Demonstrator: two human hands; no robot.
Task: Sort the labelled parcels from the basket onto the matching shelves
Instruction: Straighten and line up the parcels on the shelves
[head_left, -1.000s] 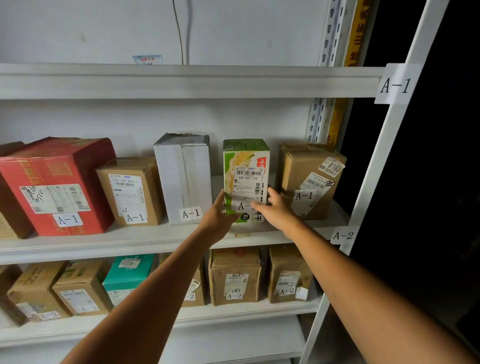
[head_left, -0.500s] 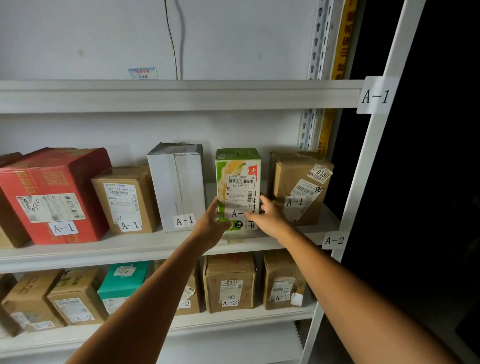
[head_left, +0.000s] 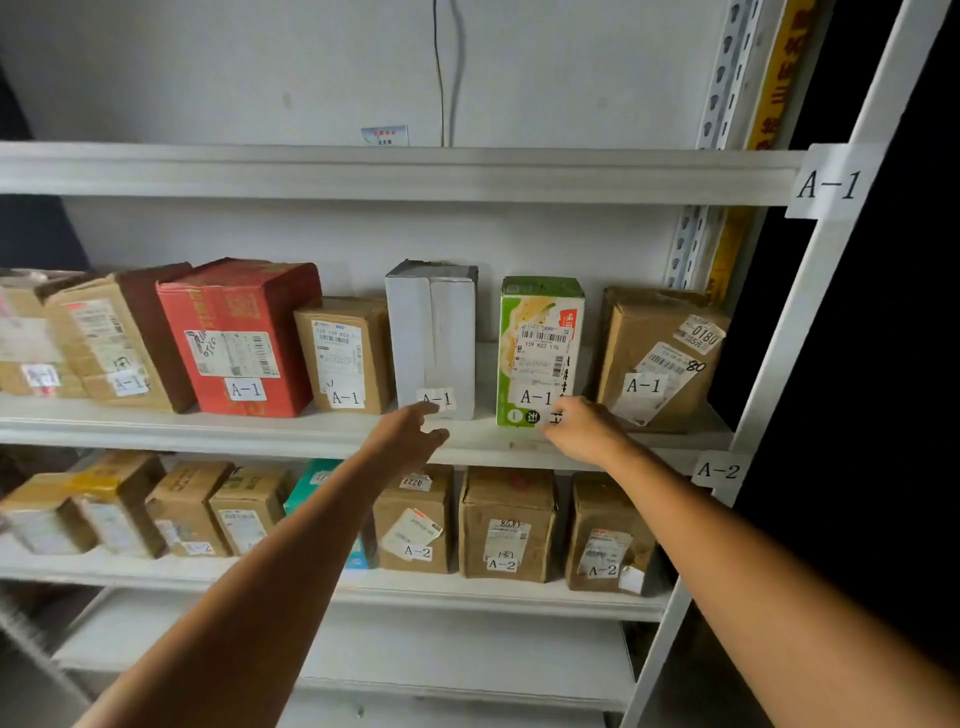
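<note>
A green and white parcel (head_left: 540, 348) labelled A-1 stands upright on the A-1 shelf (head_left: 311, 431), between a grey-white box (head_left: 434, 332) and a brown box (head_left: 657, 358). My left hand (head_left: 410, 436) hovers open in front of the grey-white box, clear of the green parcel. My right hand (head_left: 584, 428) is open with its fingertips at the green parcel's lower right corner; whether they touch is unclear. Neither hand holds anything. The basket is out of view.
Other A-1 parcels fill the shelf leftward: a small brown box (head_left: 345, 356), a red box (head_left: 241, 338), more brown ones. The A-2 shelf (head_left: 363, 584) below carries several brown boxes and a teal one. A white upright post (head_left: 810, 291) bounds the right side.
My left hand has let go of the green parcel and drawn back to the left. My right hand has slid down to its lower corner. The view has shifted left.
</note>
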